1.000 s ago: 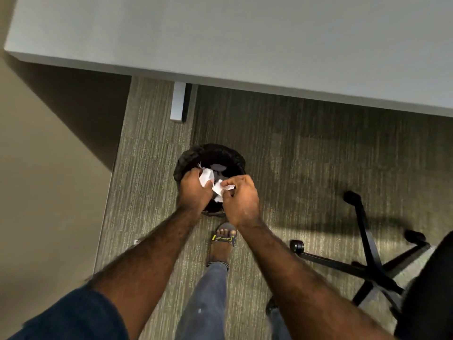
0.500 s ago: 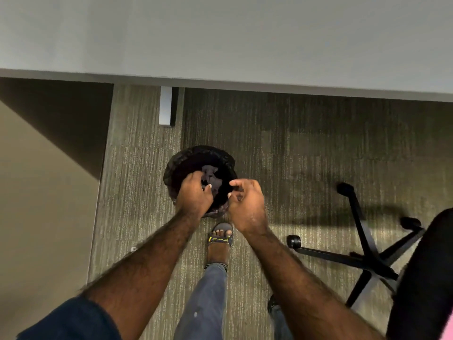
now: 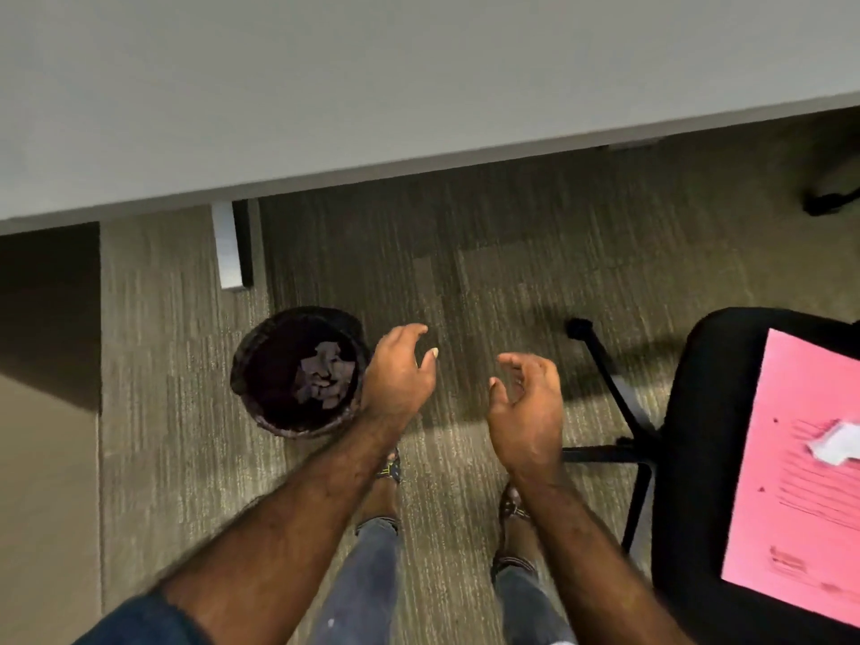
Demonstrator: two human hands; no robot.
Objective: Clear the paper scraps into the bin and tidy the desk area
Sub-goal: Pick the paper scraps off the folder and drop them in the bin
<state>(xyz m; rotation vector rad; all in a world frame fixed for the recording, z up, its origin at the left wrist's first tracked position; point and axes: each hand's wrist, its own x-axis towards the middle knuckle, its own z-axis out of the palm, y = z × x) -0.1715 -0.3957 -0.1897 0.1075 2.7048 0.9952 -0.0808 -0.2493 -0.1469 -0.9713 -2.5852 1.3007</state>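
A round black bin [image 3: 251, 351] stands on the carpet under the desk edge, with several paper scraps [image 3: 321, 377] lying inside it. My left hand [image 3: 400, 370] hovers just right of the bin's rim, fingers spread and empty. My right hand [image 3: 526, 402] is farther right over the carpet, also empty with fingers apart. A white paper scrap [image 3: 835, 442] lies on a pink sheet [image 3: 791, 495] on the black chair seat [image 3: 698, 458] at the right.
The grey desk top [image 3: 372, 86] fills the upper part of the view, with its leg [image 3: 230, 244] standing behind the bin. The chair's black star base [image 3: 614, 402] spreads over the carpet beside my right hand. My two feet are below my hands. A beige wall runs along the left.
The white scraps that both hands held over the bin have dropped in. Both hands have opened and moved right, away from the bin. The view swung right, revealing the chair seat.
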